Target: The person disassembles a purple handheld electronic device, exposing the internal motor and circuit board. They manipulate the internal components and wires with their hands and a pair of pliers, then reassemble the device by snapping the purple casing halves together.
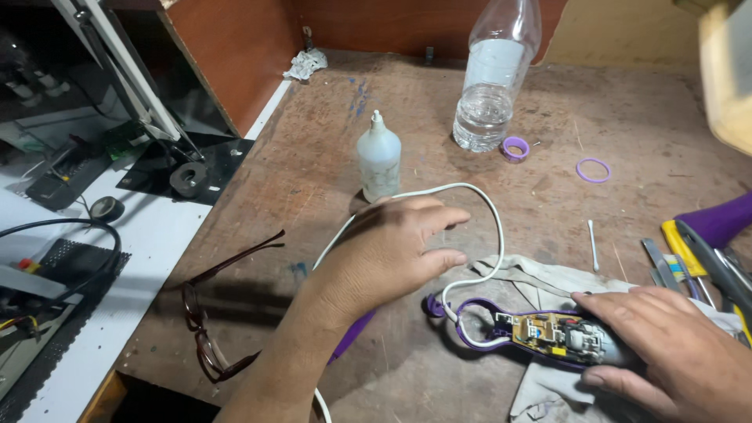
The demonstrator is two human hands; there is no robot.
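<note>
Right hand clamps the opened purple plastic device with its bare circuit board, long axis running left-right on the beige cloth. Left hand, fingers loosely spread, rests on the white cord just left, on the brown bench.

There is one view only, from a camera worn on the person's head. It looks steeply down and forward over the brown table, close enough that both forearms enter from the bottom edge. The table's far wall runs along the top, and a white side shelf fills the left.
</note>
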